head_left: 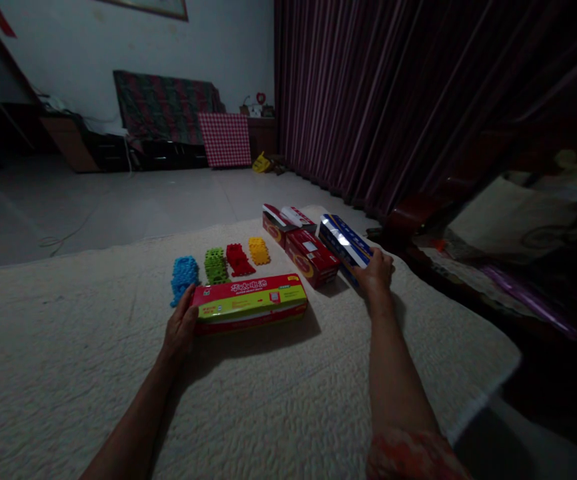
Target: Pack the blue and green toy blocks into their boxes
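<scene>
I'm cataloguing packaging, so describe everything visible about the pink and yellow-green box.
The box is long, glossy, seemingly printed card: pinkish-red top with white Chinese characters, yellow-green band, red lower edge. It appears closed. It extends crosswise, left end held by the left hand, over the pale quilted cover; whether they touch is unclear.

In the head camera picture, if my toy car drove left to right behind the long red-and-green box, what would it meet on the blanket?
Blue pieces → green pieces → red pieces → yellow pieces → dark red box → blue box.
</scene>
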`<state>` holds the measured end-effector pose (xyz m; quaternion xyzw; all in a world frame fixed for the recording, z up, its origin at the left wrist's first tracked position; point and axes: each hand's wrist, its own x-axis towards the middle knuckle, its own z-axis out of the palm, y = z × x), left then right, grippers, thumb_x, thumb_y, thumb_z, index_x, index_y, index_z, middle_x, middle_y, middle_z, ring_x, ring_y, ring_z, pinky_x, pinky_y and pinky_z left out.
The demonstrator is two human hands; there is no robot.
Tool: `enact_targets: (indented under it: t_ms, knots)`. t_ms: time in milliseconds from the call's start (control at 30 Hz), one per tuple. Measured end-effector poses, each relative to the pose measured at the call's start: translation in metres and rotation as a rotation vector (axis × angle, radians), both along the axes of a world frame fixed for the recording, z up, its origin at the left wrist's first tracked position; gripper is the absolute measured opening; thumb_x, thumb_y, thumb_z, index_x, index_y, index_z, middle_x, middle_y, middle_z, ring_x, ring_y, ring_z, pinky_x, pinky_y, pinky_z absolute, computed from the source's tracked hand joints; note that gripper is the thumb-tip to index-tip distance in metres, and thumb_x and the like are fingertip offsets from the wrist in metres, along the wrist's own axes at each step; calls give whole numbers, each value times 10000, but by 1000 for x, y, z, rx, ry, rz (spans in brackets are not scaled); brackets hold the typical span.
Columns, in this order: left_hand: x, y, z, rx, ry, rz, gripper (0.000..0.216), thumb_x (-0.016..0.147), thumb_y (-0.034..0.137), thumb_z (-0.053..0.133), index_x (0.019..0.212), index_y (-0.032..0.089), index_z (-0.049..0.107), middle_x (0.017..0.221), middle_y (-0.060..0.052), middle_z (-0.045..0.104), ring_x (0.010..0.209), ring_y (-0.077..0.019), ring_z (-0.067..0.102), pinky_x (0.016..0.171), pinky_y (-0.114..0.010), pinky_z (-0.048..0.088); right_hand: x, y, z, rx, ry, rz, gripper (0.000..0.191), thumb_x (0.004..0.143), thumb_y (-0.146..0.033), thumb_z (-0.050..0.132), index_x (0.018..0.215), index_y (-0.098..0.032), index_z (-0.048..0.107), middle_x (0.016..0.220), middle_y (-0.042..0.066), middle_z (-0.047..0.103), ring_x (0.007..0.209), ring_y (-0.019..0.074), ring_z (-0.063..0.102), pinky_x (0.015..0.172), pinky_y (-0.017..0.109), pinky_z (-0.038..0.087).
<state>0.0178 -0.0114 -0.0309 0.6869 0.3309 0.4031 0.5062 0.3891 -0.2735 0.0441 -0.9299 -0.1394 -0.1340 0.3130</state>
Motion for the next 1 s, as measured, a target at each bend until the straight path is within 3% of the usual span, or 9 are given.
enact_targets:
  t_ms: [300, 433, 533, 700, 800, 1000]
  knots:
    - [2, -3, 3, -42, -50, -19, 920, 798, 758, 607, 1500, 171, 516, 1531, -141, 523, 1426, -373, 456, 1226, -467, 308, -21, -2, 41, 60, -223, 120, 700, 748, -323, 724, 1374, -120, 485, 1331, 228, 496, 1217, 353, 491, 1044, 469, 407]
    - [0, -2, 3, -54, -108, -37, 844, 828, 707, 626, 1467, 160, 556, 1538, -143, 514, 1449, -369, 426, 1232, -459, 296, -53, 20, 55, 109, -161, 329, 699, 726, -272, 723, 1375, -131, 509, 1327, 203, 536, 1224, 341, 533, 1058, 464, 442]
    - [-1, -2, 4, -75, -167, -47, 815, 861, 664, 623, 1477, 137, 536, 1535, -159, 513, 1455, -358, 419, 1234, -455, 290, -77, 39, 59, 162, -15, 578, 659, 713, -244, 685, 1354, -175, 553, 1334, 156, 578, 1201, 317, 580, 1051, 469, 482]
    - [-3, 4, 8, -129, -291, -44, 830, 861, 610, 654, 1545, 202, 423, 1548, -168, 492, 1422, -350, 468, 1173, -507, 377, -98, 57, 63, 217, 226, 913, 669, 717, -274, 681, 1373, -229, 560, 1269, 107, 654, 1106, 313, 654, 927, 510, 579]
    - [-5, 12, 12, -146, -350, -11, 894, 802, 604, 715, 1548, 217, 407, 1530, -178, 507, 1412, -352, 480, 1125, -490, 436, -107, 66, 67, 175, 307, 1069, 666, 722, -279, 698, 1373, -216, 567, 1293, 113, 655, 1134, 309, 650, 943, 496, 585]
    - [-7, 16, 28, -243, -524, -72, 907, 722, 648, 759, 1479, 228, 487, 1456, -157, 583, 1312, -342, 573, 1025, -443, 520, -137, 84, 72, 86, 214, 1137, 701, 734, -254, 703, 1416, -253, 543, 1458, 98, 548, 1287, 313, 571, 1069, 507, 519]
